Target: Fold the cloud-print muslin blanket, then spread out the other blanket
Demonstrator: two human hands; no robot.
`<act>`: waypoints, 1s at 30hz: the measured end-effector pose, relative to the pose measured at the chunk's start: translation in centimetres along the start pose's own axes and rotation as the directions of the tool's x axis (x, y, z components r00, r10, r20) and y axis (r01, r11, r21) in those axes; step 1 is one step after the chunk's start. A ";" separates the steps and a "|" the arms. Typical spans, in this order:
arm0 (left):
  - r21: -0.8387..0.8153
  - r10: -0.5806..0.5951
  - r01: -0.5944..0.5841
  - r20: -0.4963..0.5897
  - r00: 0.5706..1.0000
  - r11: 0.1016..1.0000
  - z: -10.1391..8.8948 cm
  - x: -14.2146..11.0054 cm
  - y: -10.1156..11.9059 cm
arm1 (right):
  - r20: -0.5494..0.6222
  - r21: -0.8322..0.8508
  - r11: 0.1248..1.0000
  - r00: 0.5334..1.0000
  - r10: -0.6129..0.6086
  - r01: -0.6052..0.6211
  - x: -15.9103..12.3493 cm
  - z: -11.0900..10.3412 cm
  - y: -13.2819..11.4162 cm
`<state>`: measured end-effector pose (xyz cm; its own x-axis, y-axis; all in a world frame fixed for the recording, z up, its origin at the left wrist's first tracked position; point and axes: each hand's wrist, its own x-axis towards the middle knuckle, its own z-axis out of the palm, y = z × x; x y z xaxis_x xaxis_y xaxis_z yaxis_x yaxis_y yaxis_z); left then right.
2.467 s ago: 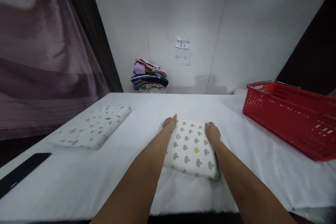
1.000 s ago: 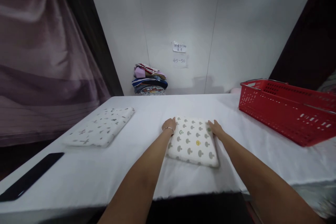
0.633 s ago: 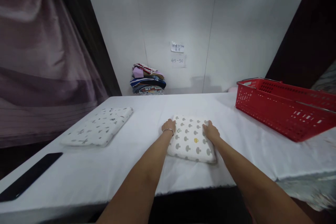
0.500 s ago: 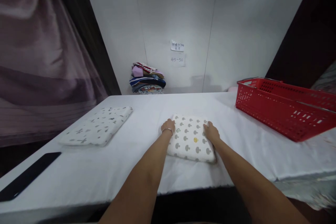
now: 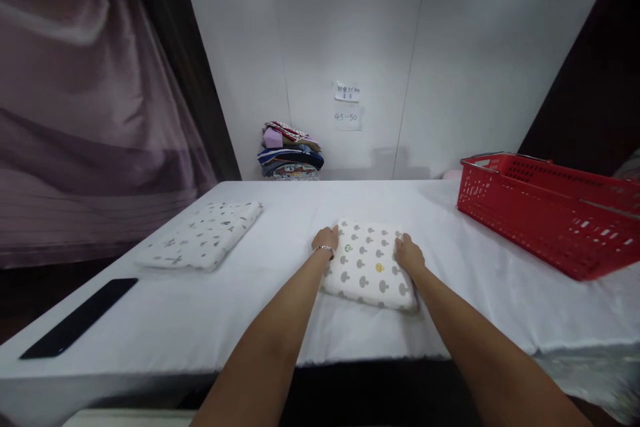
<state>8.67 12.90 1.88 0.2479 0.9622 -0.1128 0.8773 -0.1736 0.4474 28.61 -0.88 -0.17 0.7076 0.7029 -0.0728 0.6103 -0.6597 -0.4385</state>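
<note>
Mushroom cloth (image 5: 367, 263): one, white, folded into a thick, roughly square pad; printed with rows of grey mushrooms, plus one outlined in green and one in yellow. Lies flat on the table (image 5: 240, 327), right of the middle and near the front edge, turned slightly askew.

Left hand (image 5: 326, 239): bare, at the far left corner of the mushroom cloth, fingers against its edge. Wrist carries a thin bracelet (image 5: 325, 251).

Right hand (image 5: 410, 254): bare, on the right edge of the mushroom cloth, toward its far end; thumb side over the top face. For both hands contact is plain, but whether either grips the fabric or merely presses it cannot be told.

Second cloth (image 5: 203, 237): white, folded flat, small scattered dark motifs; on the left part of the table, well apart from the hands.

Slab (image 5: 80, 319): black, flat, glossy; lies at the near left, in front of the second cloth.

Basket (image 5: 535, 217): red, perforated, with metal handles; at the right, cut off by the frame; contents not visible.

Stack (image 5: 291, 152): folded textiles in several colours, beyond the table's far edge, near the wall (image 5: 380, 27); its support is hidden.

Signs: two white papers on the wall, the upper (image 5: 347, 91) handwritten, the lower (image 5: 349, 117) reading 45-50.

Curtain (image 5: 75, 80): mauve, hanging at the left.
</note>
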 end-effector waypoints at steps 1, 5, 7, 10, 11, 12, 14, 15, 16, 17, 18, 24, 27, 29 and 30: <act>0.002 -0.007 0.007 -0.002 1.000 1.000 0.0 -0.2 0.2 | 0.000 -0.003 1.000 1.000 0.000 0.000 -0.1 0.0 0.0; 0.019 -0.002 0.002 0.011 1.000 1.000 0.4 -0.5 0.6 | -0.005 -0.011 1.000 1.000 -0.002 0.001 -0.3 -0.1 -0.1; 0.030 0.013 -0.014 0.031 0.999 0.999 0.7 -0.3 0.5 | -0.006 -0.011 1.000 1.000 -0.005 0.005 -0.4 -0.1 0.0; 0.040 0.018 -0.021 0.051 0.999 0.999 0.9 0.2 0.0 | -0.005 -0.009 1.000 1.000 -0.014 0.014 -0.5 0.0 0.1; 0.043 0.019 -0.021 0.055 0.998 0.999 1.0 0.4 -0.1 | -0.003 -0.007 1.000 1.000 -0.018 0.018 -0.5 0.1 0.1; 0.045 0.021 -0.024 0.059 0.998 0.999 1.0 0.6 -0.3 | -0.003 -0.006 1.000 1.000 -0.020 0.020 -0.5 0.1 0.1; 0.048 0.029 -0.032 0.062 0.998 0.998 0.9 0.7 -0.4 | -0.003 -0.004 1.000 1.000 -0.021 0.021 -0.5 0.1 0.1; 0.049 0.032 -0.035 0.061 0.998 0.998 0.9 0.7 -0.5 | -0.003 -0.003 1.000 1.000 -0.020 0.020 -0.5 0.0 0.0; 0.051 0.034 -0.037 0.058 0.998 0.998 0.8 0.7 -0.5 | -0.003 -0.001 1.000 1.000 -0.018 0.018 -0.6 0.0 0.0; 0.053 0.033 -0.036 0.054 0.998 0.998 0.7 0.6 -0.5 | -0.004 0.001 1.000 1.000 -0.016 0.016 -0.6 0.0 0.0; 0.057 0.032 -0.035 0.049 0.998 0.998 0.6 0.4 -0.4 | -0.004 0.003 1.000 1.000 -0.015 0.015 -0.6 0.0 0.0; 0.107 0.022 -0.016 -0.048 0.999 0.994 -0.2 -0.7 0.4 | 0.002 0.020 1.000 1.000 -0.010 0.010 -0.6 0.1 0.0; 0.121 0.015 -0.006 -0.077 0.997 0.993 -0.4 -1.4 0.8 | 0.029 0.027 1.000 1.000 -0.009 0.008 -0.3 -0.4 -0.1; 0.123 0.009 -0.001 -0.062 0.998 0.992 -0.3 -1.8 1.0 | 0.047 0.032 0.999 0.999 -0.013 0.012 -0.2 -0.8 -0.1; 0.124 0.006 0.001 -0.054 0.999 0.992 -0.2 -2.0 1.0 | 0.054 0.033 0.999 0.998 -0.017 0.015 -0.1 -1.0 -0.1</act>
<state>8.98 10.87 2.70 0.2308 0.9710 -0.0623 0.9216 -0.1976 0.3341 28.83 -1.18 0.74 0.6769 0.7271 -0.1141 0.6086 -0.6401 -0.4689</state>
